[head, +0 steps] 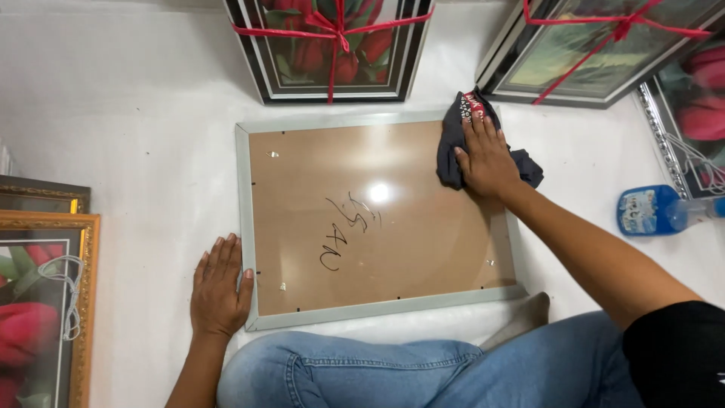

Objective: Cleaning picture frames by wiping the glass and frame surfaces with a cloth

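Right hand (487, 160) presses a dark cloth (455, 143) flat on the frame's (377, 219) upper right corner; left hand (219, 289), open, steadies its lower left edge; wiping looks barely begun, scribble untouched

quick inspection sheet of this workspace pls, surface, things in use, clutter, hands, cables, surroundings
surface: white floor covering, person sits on it
job's things: silver frame lying flat, glass over brown backing with a scrawl; dark cloth on its top right corner
clutter: blue spray bottle lying at right
grippers: right hand flat on the cloth; left hand flat against the frame's left edge
cables: nothing seen
surroundings: ribbon-tied flower pictures above, gold-framed pictures at left
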